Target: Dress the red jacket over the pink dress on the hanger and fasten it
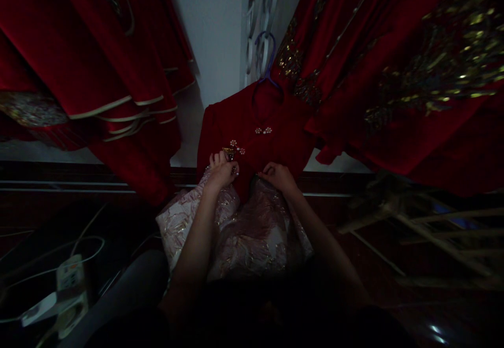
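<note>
A dark red jacket [275, 138] hangs on a blue hanger [266, 59] in front of me, with a pearl clasp [263, 130] at its collar. My left hand [221, 171] is closed on the jacket's front flap beside a second pearl clasp [235, 149]. My right hand [279, 175] pinches the red cloth at the jacket's lower edge, fingers curled. Below both hands hangs a pale pink skirt with gold embroidery [244, 232].
More red garments with cream trim [118, 96] hang at the left, and red ones with gold embroidery [425, 75] at the right. A white wall [212, 33] stands behind. A power strip with white cables [69, 285] lies on the dark floor at lower left. Pale wooden rods [433, 232] lie at right.
</note>
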The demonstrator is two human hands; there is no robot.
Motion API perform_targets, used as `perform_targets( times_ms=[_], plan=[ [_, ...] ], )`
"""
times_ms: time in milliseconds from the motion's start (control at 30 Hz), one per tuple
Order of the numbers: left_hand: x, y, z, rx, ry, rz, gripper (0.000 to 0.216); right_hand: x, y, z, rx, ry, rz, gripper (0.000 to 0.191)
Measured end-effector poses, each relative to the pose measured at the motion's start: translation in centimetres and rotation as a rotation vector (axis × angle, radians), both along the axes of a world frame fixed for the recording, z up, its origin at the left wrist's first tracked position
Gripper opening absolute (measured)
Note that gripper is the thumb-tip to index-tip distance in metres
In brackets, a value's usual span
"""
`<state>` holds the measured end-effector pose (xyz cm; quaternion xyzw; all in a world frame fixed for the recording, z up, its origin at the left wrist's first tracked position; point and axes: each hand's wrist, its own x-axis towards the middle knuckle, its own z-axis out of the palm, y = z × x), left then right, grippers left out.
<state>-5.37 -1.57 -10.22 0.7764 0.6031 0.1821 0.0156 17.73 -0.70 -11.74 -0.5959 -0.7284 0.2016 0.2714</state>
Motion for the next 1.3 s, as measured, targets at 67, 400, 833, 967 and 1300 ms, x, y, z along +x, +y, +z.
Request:
perform_targets(
  times_ms=[67,400,833,967,1300],
  plan=[
    [-0.3,0.2,0.2,0.010,-0.037,-0.025,0.013,0.2,0.3,-0.3,0.008,0.067,0.033,0.024],
    [-0.9,0.9,0.6,-0.219,-0.341,-0.204,0.012,-2.4,-0.8,0.9,-0.112,0.388,0.149,0.033],
    [-0.4,0.7,0.8,-0.297,-0.375,-0.292,0.020,-4.8,-1.7,-0.2,0.053,0.291,0.120,0.020],
    [-0.3,0.5,1.1,-0.309,-0.336,-0.278,0.013,-4.7,-1.6,-0.5,0.084,0.269,0.134,0.020],
    [-1.1,1.2,0.4,-0.288,-0.181,-0.285,0.013,-4.8,-1.7,-0.9,0.092,0.134,0.140,0.020]
  ],
)
